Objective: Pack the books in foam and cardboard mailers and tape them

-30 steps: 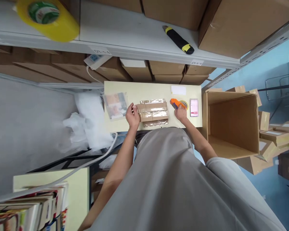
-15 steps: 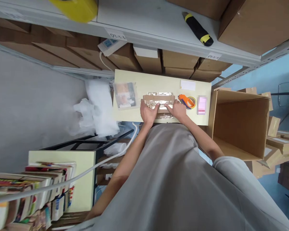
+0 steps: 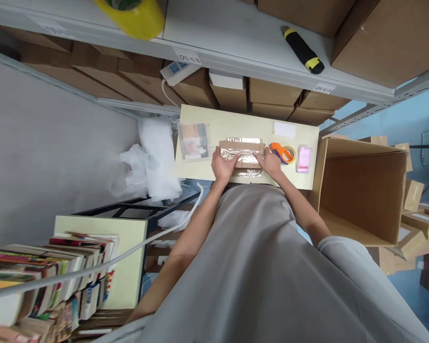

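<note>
A small cardboard box (image 3: 245, 162) with shiny clear tape across it lies at the front of the pale table (image 3: 214, 124). My left hand (image 3: 224, 164) grips its left end, thumb on the top face. At the opposite end my right hand (image 3: 270, 163) holds it too, thumb pressing on the tape. Loose-looking strips of tape show along the far and near edges of the box. Just right of my right hand lies an orange tape dispenser (image 3: 282, 153). The fingers under the box are hidden.
Left on the table is a plastic-wrapped packet (image 3: 194, 141); right are a white label (image 3: 284, 129) and a pink item (image 3: 303, 158). A large open carton (image 3: 361, 186) stands at right. Above, a shelf holds a utility knife (image 3: 303, 50) and yellow tape roll (image 3: 139, 19). Books (image 3: 64, 267) stand lower left.
The whole view has shifted slightly, so most things sit a little further right. Both hands stay on the box with nearly the same grip.
</note>
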A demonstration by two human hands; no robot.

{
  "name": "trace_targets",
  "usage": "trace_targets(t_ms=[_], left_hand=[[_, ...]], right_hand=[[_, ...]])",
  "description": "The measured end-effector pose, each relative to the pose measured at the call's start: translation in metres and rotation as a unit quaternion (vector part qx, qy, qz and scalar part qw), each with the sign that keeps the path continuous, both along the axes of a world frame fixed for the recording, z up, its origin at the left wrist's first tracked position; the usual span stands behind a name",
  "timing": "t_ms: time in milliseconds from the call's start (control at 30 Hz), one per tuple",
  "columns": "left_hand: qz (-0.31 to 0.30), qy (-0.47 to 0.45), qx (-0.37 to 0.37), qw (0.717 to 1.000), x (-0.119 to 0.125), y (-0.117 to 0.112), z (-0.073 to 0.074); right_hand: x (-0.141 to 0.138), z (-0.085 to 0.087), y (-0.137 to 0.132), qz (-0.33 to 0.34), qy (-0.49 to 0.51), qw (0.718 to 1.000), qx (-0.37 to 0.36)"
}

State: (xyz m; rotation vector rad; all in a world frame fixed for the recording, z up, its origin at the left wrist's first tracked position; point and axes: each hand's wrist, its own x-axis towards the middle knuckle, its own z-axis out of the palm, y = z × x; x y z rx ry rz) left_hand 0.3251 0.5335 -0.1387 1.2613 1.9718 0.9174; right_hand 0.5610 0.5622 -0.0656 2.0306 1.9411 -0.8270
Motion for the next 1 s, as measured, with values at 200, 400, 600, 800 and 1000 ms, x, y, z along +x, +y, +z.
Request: trace_targets(t_ms=[200, 400, 600, 800, 1000], left_hand=[[0.062, -0.043, -0.037, 0.996, -0.012, 0.013, -0.003], [0.037, -0.068, 0.007, 0.997, -0.043, 0.018, 0.017], [0.004, -0.083, 0.045, 0.996, -0.044, -0.012, 0.029], [0.029, -0.093, -0.142, 0.985, -0.032, -0.044, -0.006], [0.053, -0.093, -0.134, 0.985, -0.039, -0.026, -0.031]], right_hand=[[0.0, -0.003, -0.001, -0.02, 0.051, 0.998, 0.006], [0.002, 0.037, 0.0, -0.005, 0.038, 0.999, 0.011], [0.009, 0.059, -0.013, 0.008, 0.009, 0.996, 0.087], [0.026, 0.008, -0.031, 0.029, 0.036, 0.998, -0.047], [0.043, -0.017, -0.005, -0.041, 0.082, 0.996, -0.016]])
